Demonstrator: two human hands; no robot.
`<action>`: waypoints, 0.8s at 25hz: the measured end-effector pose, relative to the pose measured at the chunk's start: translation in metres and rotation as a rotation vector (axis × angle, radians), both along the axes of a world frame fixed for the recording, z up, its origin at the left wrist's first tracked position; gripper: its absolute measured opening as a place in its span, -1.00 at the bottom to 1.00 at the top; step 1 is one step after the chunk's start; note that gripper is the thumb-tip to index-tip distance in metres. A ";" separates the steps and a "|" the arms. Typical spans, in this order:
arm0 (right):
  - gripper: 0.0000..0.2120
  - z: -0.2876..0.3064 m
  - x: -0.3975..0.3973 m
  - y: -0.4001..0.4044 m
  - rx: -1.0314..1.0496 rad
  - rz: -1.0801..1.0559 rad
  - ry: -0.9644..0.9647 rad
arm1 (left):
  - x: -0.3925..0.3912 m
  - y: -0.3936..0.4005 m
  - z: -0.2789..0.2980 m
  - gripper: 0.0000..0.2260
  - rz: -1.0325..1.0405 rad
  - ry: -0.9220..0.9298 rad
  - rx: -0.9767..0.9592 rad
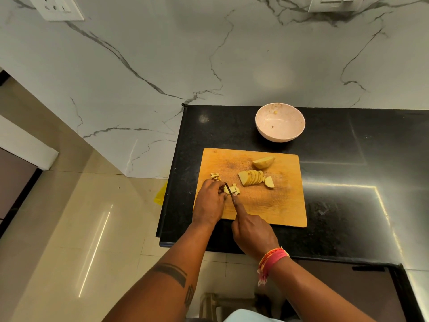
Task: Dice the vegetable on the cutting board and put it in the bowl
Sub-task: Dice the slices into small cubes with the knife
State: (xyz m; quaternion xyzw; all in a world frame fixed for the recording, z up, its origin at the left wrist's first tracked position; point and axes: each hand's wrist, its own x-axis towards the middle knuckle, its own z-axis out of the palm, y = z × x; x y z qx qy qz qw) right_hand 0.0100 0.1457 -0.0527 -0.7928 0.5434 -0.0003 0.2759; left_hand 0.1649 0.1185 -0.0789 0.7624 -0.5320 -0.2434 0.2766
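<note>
Right hand (pixel 251 231) grips a dark-bladed knife (pixel 229 189), forefinger along its spine, cutting pale potato pieces (pixel 232 189) that the left hand (pixel 210 203) pinches with curled fingertips. Both work on the near-left of the rectangular wooden cutting board (pixel 278 201); a round pink bowl (pixel 280 122) sits beyond it.

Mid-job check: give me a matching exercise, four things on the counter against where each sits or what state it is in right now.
Things:
1. bowl
2. fanned slices
3. uncut wedge
4. knife

States:
A. gripped by the right hand, blade down among the diced pieces
B. beyond the cutting board, nearly empty
C. mid-board, leaning in a row
D. far side of board, whole

Pairs: 1-B, 2-C, 3-D, 4-A
</note>
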 end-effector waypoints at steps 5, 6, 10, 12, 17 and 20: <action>-0.35 -0.006 0.006 -0.008 0.003 0.033 0.059 | -0.001 -0.005 -0.001 -0.69 -0.010 -0.068 0.051; -0.35 -0.007 0.007 -0.008 0.000 0.040 0.070 | -0.002 -0.006 -0.001 -0.69 -0.006 -0.089 0.062; -0.34 -0.005 0.005 -0.007 -0.024 0.059 0.110 | -0.004 -0.007 -0.001 -0.69 -0.038 -0.160 0.072; -0.33 -0.005 0.002 -0.006 -0.012 0.062 0.103 | -0.005 -0.008 0.000 -0.69 -0.035 -0.183 0.078; -0.29 -0.002 -0.012 0.009 -0.002 0.084 0.095 | -0.009 -0.008 0.001 -0.68 -0.002 -0.200 0.071; -0.31 0.000 -0.021 0.012 0.011 0.066 0.074 | -0.012 -0.008 0.002 -0.69 0.030 -0.190 0.077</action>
